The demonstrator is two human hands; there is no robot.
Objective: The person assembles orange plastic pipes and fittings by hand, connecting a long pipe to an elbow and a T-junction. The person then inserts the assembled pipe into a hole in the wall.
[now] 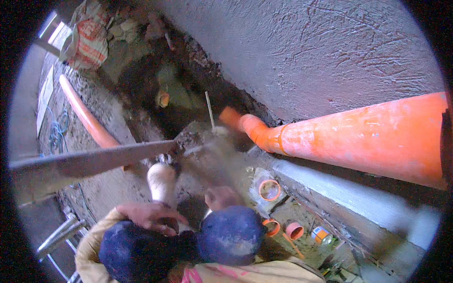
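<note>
My left hand (152, 216) hangs beside my bent left knee, fingers loosely stretched toward the right and nothing visible in them. Just in front of my right knee is my right hand (222, 198), blurred by motion, so its fingers and anything in them cannot be made out. Below my left hand, a pale, dusty boot (161, 180) stands on the dirt. Ahead of my right hand the ground is smeared, and a thin pale stick (210, 110) stands upright. A large orange pipe (363, 141) with an elbow (255, 130) comes in from the right.
A dug hole (146, 89) lies ahead by the plastered wall (325, 52). A wooden beam (94, 162) crosses at left, near a longer orange pipe (87, 112) and a sack (88, 40). At right are an orange pipe end (295, 231) and a can (321, 235).
</note>
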